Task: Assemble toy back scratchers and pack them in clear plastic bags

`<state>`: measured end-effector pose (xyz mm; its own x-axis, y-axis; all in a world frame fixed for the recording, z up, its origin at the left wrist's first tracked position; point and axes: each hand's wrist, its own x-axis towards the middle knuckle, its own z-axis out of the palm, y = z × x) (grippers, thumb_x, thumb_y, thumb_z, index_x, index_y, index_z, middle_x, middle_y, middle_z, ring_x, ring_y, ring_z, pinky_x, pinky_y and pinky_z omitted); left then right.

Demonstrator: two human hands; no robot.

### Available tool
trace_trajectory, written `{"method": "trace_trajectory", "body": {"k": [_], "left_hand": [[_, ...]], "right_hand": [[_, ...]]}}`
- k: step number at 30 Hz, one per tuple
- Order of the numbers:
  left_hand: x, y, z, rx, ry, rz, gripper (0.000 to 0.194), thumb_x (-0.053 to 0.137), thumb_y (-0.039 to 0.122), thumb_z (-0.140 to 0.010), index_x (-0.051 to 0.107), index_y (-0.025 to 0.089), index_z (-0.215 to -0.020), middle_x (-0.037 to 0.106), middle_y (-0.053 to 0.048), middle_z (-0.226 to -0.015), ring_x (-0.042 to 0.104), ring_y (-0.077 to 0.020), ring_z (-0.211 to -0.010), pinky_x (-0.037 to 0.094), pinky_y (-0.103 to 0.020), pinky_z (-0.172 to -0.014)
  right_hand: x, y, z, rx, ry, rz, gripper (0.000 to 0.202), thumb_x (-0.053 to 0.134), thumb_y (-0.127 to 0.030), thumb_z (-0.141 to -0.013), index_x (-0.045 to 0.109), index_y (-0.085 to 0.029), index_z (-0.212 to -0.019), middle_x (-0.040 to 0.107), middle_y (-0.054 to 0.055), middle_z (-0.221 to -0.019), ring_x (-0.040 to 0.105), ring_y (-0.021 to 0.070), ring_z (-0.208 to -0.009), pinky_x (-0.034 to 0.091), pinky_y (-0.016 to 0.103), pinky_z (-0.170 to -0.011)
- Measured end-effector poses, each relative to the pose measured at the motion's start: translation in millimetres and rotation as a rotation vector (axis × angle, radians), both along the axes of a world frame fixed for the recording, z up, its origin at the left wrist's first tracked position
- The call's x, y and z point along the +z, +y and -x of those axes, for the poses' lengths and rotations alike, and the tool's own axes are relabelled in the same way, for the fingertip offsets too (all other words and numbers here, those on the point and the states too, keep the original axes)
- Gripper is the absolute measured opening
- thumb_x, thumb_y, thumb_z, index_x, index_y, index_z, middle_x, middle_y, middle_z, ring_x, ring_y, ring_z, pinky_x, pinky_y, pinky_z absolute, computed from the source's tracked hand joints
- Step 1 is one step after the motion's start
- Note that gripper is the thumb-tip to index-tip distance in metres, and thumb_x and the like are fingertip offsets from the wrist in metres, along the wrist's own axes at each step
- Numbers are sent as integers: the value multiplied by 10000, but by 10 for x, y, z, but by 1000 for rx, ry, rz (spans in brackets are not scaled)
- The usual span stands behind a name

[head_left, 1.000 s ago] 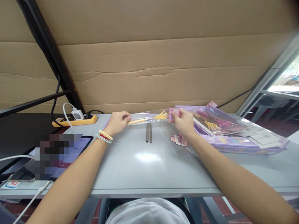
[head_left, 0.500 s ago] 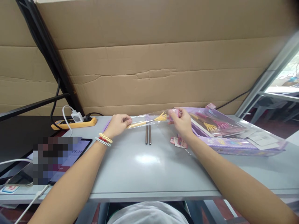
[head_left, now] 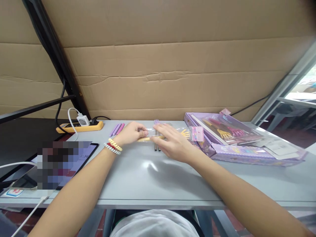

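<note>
A yellow back scratcher (head_left: 185, 133) with a hand-shaped end lies crosswise in a clear plastic sleeve, its pink card tag (head_left: 197, 134) at the right end. My left hand (head_left: 134, 133) pinches the handle end of the sleeved scratcher. Over its middle, my right hand (head_left: 172, 141) spreads its fingers, partly hiding it; whether they press on it I cannot tell. Two brown metal rods (head_left: 156, 146) stand out beneath, mostly covered. A purple hand-shaped end (head_left: 156, 121) shows just behind my right fingers. Purple and pink handles (head_left: 117, 129) lie beside my left hand.
At the right sits an open purple box (head_left: 247, 152) with packaged yellow and pink scratchers (head_left: 229, 132) on it. A tablet (head_left: 84, 158) and phone (head_left: 24, 181) lie at the left, near a yellow power strip (head_left: 97, 126) with white cables. Cardboard (head_left: 172, 59) walls the back.
The sleeved yellow scratcher has come down and to the right. My right hand has let go of the tag end and moved left over the handle, fingers now spread.
</note>
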<state>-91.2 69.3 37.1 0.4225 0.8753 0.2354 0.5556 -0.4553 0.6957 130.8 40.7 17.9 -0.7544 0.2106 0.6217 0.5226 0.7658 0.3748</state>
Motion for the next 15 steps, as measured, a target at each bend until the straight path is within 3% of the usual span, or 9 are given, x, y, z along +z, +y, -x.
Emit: {"method": "trace_trajectory", "body": {"k": [6,10,15], "left_hand": [[91,-197,-166,-150,-11,39,213,536,330,-768,653,164,-703,510,28,-502,396,-84,-470,332,-223,-479],[101,-227,-195,-167,-44,50,201,551,323,-772,667,165,-728,551,22,-517,421,-82,-470,340,-221,-472],[108,-220,-194,-130,-207,126,221,656,371,-715,673,152,-739,634,-17,-600,541,-115,-533,416,-241,-507]], "right_hand": [[50,-88,22,-31,-177,10,446,412,-57,-862,529,-271,-1236,434,162,-1364,542,215,-976,453,390,-776],[38,-69,-7,-59,-215,1,467,409,-49,-858,534,-291,-1237,457,142,-1344,522,166,-814,433,349,-710],[54,-84,-9,-46,-154,8,441,409,-57,-865,558,-288,-1210,484,116,-1322,501,148,-760,436,331,-684]]}}
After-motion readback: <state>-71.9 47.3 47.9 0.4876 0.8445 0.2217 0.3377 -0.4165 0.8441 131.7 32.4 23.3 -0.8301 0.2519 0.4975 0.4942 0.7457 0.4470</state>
